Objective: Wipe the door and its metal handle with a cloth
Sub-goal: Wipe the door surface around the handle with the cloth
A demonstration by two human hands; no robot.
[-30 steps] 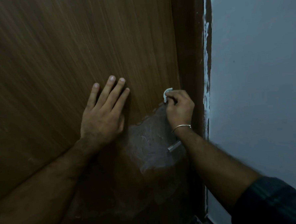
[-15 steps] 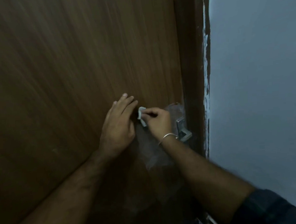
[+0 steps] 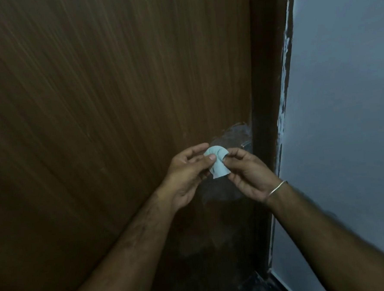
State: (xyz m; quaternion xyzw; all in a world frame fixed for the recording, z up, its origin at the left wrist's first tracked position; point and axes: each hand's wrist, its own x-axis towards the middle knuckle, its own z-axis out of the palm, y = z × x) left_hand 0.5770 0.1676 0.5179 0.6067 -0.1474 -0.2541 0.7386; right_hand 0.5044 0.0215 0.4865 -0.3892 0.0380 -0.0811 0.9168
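Fingers (image 3: 211, 158) of both hands pinching cloth (image 3: 218, 164) btwn.

Thin metal bangle (image 3: 276, 187) on right wrist

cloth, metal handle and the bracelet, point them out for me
cloth (image 3: 218, 164), head view, middle of the pale fabric
metal handle (image 3: 245, 144), head view, the small part showing above the right hand
bracelet (image 3: 277, 188), head view, band on the right wrist

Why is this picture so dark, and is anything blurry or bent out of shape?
Head view: dim light, so the wooden door looks muddy; its grain is smeared at the left edge. The pale cloth, pinched by left hand and right hand, stands out brightest. The wide lens tilts the door frame.
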